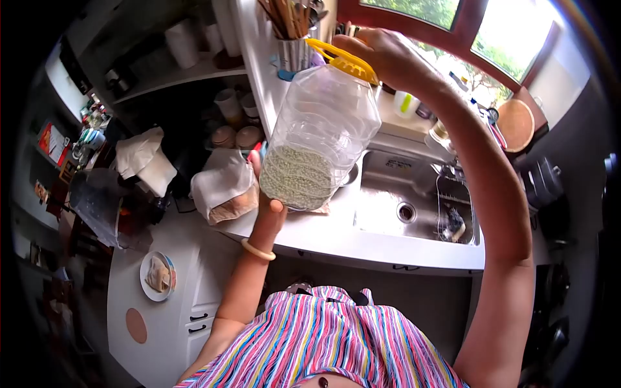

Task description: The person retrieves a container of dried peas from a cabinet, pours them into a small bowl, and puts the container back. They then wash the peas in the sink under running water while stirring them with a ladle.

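A large clear plastic jar (pixel 326 110) with a yellow lid (pixel 349 66) and a yellow carrying handle is held up, tilted, above the counter. Small pale green grains (pixel 297 173) fill its lower part; their exact kind is too small to tell. My left hand (pixel 270 205) grips the jar low down, thumb in front and other fingers partly hidden behind it. At the top, my right hand (pixel 388 58) is closed on the yellow lid and handle, its fingertips mostly out of sight. Behind the jar's lower right side, a metal bowl (pixel 351 176) shows in part.
A steel sink (pixel 381 207) with a wire rack (pixel 456 207) lies right of the jar. A white cloth-covered bundle (pixel 223 184) sits to the left. A utensil holder (pixel 294 55) stands behind. A plate (pixel 157 277) with food rests on the lower left cabinet top.
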The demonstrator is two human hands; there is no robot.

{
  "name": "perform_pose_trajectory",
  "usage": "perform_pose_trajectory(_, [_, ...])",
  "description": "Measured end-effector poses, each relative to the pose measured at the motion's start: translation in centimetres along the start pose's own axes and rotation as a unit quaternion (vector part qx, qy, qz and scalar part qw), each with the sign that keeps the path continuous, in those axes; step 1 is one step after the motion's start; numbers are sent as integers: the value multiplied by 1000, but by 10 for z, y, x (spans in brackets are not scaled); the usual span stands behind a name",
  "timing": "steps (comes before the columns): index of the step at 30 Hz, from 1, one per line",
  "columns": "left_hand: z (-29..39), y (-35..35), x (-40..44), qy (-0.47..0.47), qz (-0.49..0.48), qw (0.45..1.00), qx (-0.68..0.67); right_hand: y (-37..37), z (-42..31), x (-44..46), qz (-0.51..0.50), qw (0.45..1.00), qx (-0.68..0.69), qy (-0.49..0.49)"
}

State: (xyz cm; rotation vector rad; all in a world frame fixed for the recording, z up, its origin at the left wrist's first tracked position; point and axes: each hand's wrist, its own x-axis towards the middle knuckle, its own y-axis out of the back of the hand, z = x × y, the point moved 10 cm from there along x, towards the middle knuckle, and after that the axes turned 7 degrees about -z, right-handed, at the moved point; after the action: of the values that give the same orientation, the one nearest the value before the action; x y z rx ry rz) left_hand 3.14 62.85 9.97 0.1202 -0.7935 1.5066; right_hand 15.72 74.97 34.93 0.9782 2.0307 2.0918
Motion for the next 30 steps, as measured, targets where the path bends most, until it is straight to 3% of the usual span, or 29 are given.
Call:
perform_pose_trajectory(1, [-14,-7,-2,31,-1,998,-58,-9,24,-12,-27,994,58,-94])
perform_pose_trajectory(3, [-46,-6,2,50,-14,992,-114,-15,49,-39,-1,974,153,-167])
perform_pose_trajectory(6, [-75,-12,-8,97,-19,991,-88,-44,70,-60,-7,991,60,-120])
perform_pose_trajectory(7, [-87,-10,-15,111,-2,989,-95,-60,80,-65,-7,991,51,-127])
perform_pose_trajectory(8, [-101,-7,-25,125,16,987,-101,-78,102,-77,-5,971,125,-203])
perform_pose_trajectory(12, [-140,18,-41,198,62,971,-119,-108,81,-93,55,994,-91,-38])
perform_pose_trajectory(15, [-148,41,-44,230,62,965,-112,-130,126,-105,-29,963,60,-262])
perform_pose_trajectory(16, [-149,54,-45,234,57,964,-111,-136,129,-105,-24,957,94,-273])
perform_pose_trajectory(19, [-133,79,-43,239,81,964,-86,-163,122,-95,-15,950,228,-212])
perform_pose_trajectory(21, [-144,102,-58,319,73,937,-123,-181,110,-91,-64,939,276,-193])
perform_pose_trajectory(23, [-140,114,-63,329,78,931,-136,-187,93,-83,-37,940,329,-78])
perform_pose_trajectory(25, [-139,125,-71,345,81,925,-136,-199,81,-86,-103,923,368,-52])
perform_pose_trajectory(27, [-138,137,-82,366,82,919,-122,-205,74,-84,-50,925,374,37])
perform_pose_trajectory(28, [-144,149,-92,385,110,910,-108,-213,83,-85,-32,916,400,-14])
perform_pose_trajectory(30, [-147,154,-92,361,104,924,-64,-252,104,-90,-184,865,427,-190])
